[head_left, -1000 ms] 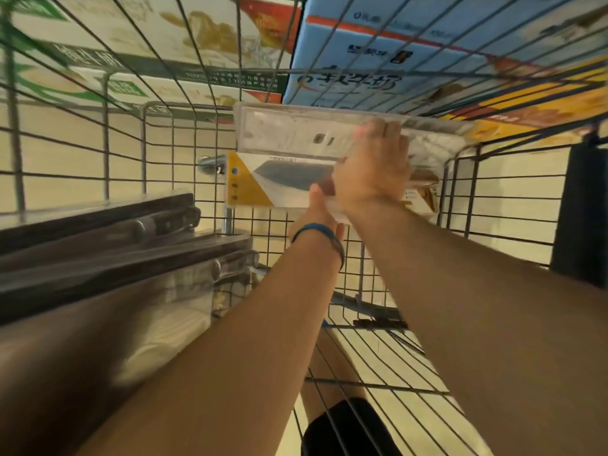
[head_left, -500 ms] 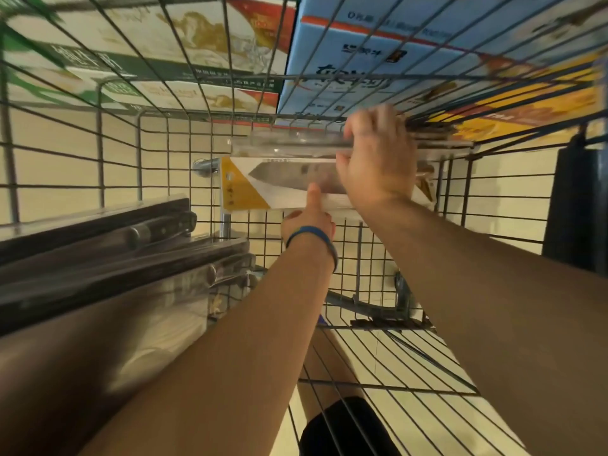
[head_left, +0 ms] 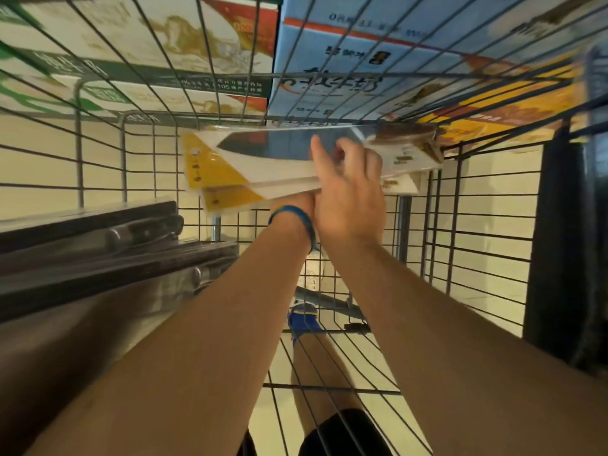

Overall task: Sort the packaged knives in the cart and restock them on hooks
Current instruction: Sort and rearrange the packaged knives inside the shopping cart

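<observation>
A stack of packaged knives (head_left: 263, 159) on white and yellow cards lies tilted almost flat at the far end of the wire cart (head_left: 477, 232). One pack shows a dark blade and a brown handle. My right hand (head_left: 348, 195) grips the stack's near edge, with its thumb on top of the blade window. Beneath the stack is my left hand (head_left: 296, 204), which wears a blue wristband and holds the stack from below. Its fingers are hidden by the cards.
More knife packs in dark packaging (head_left: 115, 245) lie piled along the cart's left side, close to my left forearm. Beyond the cart's far wall stand printed cartons, one blue (head_left: 362, 60) and one white and green (head_left: 148, 44). Tiled floor and my legs show through the mesh.
The clear pack that my right hand held above the yellow-carded pack now lies together with it as one stack. The stack has tipped flatter. My right hand has shifted down to its near edge.
</observation>
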The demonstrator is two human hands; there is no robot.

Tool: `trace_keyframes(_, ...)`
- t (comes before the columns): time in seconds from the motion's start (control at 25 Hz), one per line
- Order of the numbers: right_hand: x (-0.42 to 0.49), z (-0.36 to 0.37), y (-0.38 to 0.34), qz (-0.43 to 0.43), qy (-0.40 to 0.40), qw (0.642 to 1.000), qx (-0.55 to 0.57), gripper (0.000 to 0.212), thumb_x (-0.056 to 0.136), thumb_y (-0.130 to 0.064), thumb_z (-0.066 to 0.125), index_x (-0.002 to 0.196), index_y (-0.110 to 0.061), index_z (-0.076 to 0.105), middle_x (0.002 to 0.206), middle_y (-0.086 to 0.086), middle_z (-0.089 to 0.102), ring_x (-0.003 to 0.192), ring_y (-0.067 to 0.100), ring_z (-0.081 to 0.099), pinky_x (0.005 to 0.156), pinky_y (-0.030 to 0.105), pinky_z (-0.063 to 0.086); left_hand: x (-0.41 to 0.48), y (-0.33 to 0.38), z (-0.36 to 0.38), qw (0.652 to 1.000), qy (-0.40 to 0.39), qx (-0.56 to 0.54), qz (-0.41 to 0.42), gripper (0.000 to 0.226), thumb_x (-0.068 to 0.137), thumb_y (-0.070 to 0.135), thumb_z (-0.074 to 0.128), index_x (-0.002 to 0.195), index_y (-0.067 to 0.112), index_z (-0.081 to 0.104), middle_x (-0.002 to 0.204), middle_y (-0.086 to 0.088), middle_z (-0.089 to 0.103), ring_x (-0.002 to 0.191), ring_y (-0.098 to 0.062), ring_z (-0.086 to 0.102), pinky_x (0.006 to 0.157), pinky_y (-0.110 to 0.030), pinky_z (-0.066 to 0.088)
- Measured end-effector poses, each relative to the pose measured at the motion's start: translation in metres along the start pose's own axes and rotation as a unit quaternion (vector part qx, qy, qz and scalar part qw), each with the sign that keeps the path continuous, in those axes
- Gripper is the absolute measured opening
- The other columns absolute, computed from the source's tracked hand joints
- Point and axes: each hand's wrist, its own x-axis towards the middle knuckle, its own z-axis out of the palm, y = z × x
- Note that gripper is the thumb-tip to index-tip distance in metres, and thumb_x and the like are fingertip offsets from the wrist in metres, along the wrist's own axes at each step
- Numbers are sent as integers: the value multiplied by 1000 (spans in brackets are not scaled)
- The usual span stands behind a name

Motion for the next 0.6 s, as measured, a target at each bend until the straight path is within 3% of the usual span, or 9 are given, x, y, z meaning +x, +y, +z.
trace_keyframes(0.04, 2, 6, 0, 16, -30, 999, -6, 71, 95, -10, 50, 159, -31, 27, 161, 8, 24, 142, 31, 24, 106, 39, 40, 5, -2, -3, 998, -39, 39, 7, 42, 106, 26, 31, 139, 6, 47, 125, -13, 60, 114, -31, 57, 95, -31, 50)
trace_keyframes(0.12, 15, 14, -2, 38, -49, 998, -3, 72, 97, -14, 51, 161, -26, 21, 167, 10, 11, 150, 33, 14, 114, 38, 33, 4, -10, -12, 997, -32, 60, 25, 64, 101, 51, 23, 134, 5, 54, 124, -17, 63, 115, -33, 60, 100, -42, 48)
trace_keyframes(0.2, 21, 18, -4, 41, -76, 996, 12, 75, 98, -12, 56, 161, -23, 18, 169, 10, 4, 154, 33, 5, 120, 40, 26, 0, -17, -15, 1000, -7, 21, -8, 86, 90, 68, 13, 125, 5, 59, 102, -14, 70, 102, -31, 66, 94, -43, 52)
trace_keyframes(0.28, 13, 17, 1, 54, -91, 993, 51, 79, 98, -9, 59, 162, -22, 15, 170, 8, 1, 155, 30, -1, 123, 43, 21, 7, -28, -16, 999, -6, -38, -14, 76, 95, 66, 26, 113, 2, 63, 76, -10, 71, 80, -29, 72, 76, -39, 59)
trace_keyframes(0.36, -8, 17, 9, 62, -26, 994, 83, 70, 97, -13, 59, 159, -21, 27, 167, 8, 16, 153, 28, 11, 120, 40, 26, 8, -33, -16, 983, -35, -175, -39, 57, 97, 55, 47, 102, 1, 64, 68, -8, 74, 68, -22, 74, 64, -33, 60)
trace_keyframes(0.44, -36, 21, 14, 110, 54, 984, 132, 43, 97, -21, 60, 138, -18, 51, 144, 7, 48, 132, 24, 42, 99, 32, 44, 9, -35, -14, 972, -51, -224, -46, 44, 94, 47, 58, 94, 3, 65, 75, -11, 76, 71, -22, 75, 69, -33, 61)
trace_keyframes(0.52, -55, 31, 18, 289, 20, 924, 251, 17, 97, -26, 57, 113, -21, 58, 109, -1, 61, 96, 17, 57, 67, 25, 42, 4, -36, -12, 967, -48, -243, -62, 37, 91, 42, 66, 87, 5, 66, 84, -14, 75, 71, -21, 75, 66, -30, 61)
trace_keyframes(0.6, -62, 41, 21, 458, -78, 793, 395, 9, 98, -22, 51, 102, -18, 57, 88, 0, 60, 76, 19, 56, 61, 27, 43, -4, -35, -9, 962, -38, -260, -71, 33, 89, 38, 70, 86, 6, 66, 90, -14, 74, 70, -19, 74, 56, -24, 58)
